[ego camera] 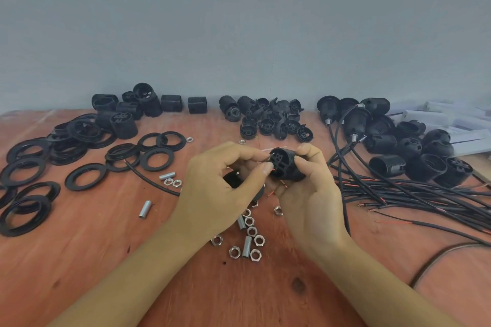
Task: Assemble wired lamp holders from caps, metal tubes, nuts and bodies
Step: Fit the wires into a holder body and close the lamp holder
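- Your left hand (220, 188) and right hand (310, 194) meet above the counter (106, 260), raised over loose nuts (249, 236) and tubes (247, 247).
- Your right fingers wrap a black body (288, 164), thumb on top, open end turned toward the left hand.
- Your left fingers are curled, thumb and forefinger pinching a thin red wire (266, 159) at the body's open end.
- Under the left hand sits a black part, mostly hidden; a cable (151, 180) runs from it to the left.
- Rings (26, 167) spread over the left of the counter, with more bodies (125, 119) behind them.
- Caps (273, 122) are heaped at the back centre.
- Wired holders (398, 141) are piled at the right, their cables (425, 196) trailing forward.
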